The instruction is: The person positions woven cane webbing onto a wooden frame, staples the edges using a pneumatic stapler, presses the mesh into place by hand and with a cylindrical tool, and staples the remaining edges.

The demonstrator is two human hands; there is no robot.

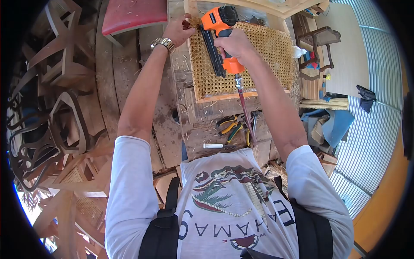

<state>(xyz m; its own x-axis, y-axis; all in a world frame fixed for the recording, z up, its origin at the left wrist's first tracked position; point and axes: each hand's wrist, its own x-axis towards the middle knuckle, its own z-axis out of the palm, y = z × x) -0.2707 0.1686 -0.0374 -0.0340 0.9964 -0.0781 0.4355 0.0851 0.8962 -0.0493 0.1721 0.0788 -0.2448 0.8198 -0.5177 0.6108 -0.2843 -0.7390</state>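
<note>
My right hand [236, 45] is wrapped round the handle of an orange and black air nail gun [220, 19]. Its long black magazine lies over a woven cane webbing panel [267, 52], and a dark red air hose [243, 103] runs down from the handle. At the panel's upper left edge, my left hand [177, 32], with a metal watch at the wrist, has its fingers curled against the cane. The webbing covers a light wooden frame [224, 97], whose bottom and left edges show. The gun's nose partly hides the cane near my left fingers.
Pliers with yellow and black handles [228, 125] and a white-handled tool [213, 146] lie on the wooden workbench [194, 134], close to my body. A red padded seat [134, 16] stands at upper left. Wooden chair frames [71, 116] crowd the left; a chair part [319, 41] stands right.
</note>
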